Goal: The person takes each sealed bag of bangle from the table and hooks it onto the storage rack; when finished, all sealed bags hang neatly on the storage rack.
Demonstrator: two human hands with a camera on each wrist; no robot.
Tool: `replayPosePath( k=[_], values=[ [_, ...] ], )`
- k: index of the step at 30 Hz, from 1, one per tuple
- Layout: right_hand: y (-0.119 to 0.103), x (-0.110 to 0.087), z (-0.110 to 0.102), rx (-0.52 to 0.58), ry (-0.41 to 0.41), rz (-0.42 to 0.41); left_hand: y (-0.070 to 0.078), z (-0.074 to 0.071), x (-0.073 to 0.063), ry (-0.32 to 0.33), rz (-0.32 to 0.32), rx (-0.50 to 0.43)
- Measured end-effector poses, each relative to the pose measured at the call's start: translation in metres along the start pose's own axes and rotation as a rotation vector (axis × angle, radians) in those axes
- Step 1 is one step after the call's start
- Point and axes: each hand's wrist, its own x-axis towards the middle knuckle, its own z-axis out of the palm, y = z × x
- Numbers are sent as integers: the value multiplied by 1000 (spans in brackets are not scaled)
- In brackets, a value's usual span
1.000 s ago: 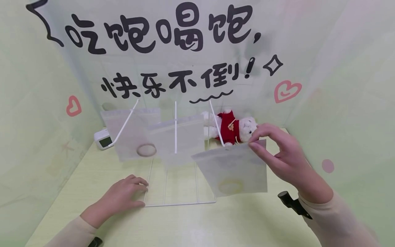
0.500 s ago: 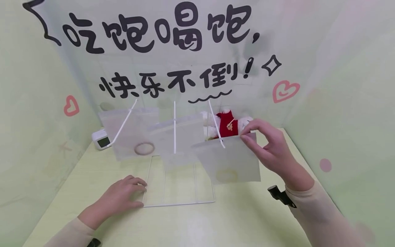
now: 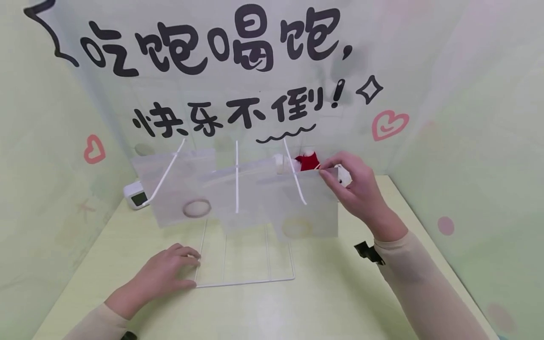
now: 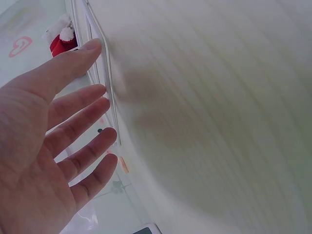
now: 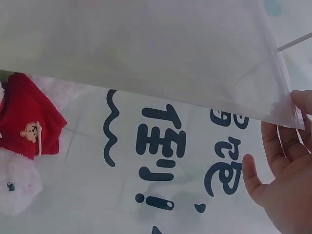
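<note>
My right hand pinches the top right corner of a translucent plastic bag with a faint yellowish ring showing in it. This bag hangs at the right prong of a white wire rack, the prong's near end sticking out in front. In the right wrist view the bag spreads across the top, its corner between thumb and fingers. My left hand, fingers relaxed, touches the rack's base at its left front; the left wrist view shows its fingertips along the wire.
On the left prong hangs a bag with a brownish ring, and another bag is on the middle prong. A white plush toy in red lies behind; a small white clock-like device stands back left. Printed walls enclose the table.
My right hand has moved left and away from me with the bag, whose top edge has slid from the right prong's near end farther back along it. The left hand stays on the rack.
</note>
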Motion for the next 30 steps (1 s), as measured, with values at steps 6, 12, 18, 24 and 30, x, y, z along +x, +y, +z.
replayPosePath(
  k=[6,12,18,24,30],
  values=[
    [8,5,5,-29,16,-6,0,1,0,-7,-2,7],
    [15,10,10,-57,19,-12,0,-1,-1,-9,-2,10],
    [24,15,15,-81,24,-13,0,-1,-1,-1,-5,5],
    [31,17,18,-78,17,-9,0,0,-1,-8,2,6],
    [33,15,11,-80,-15,9,1,-2,0,-10,5,13]
  ],
)
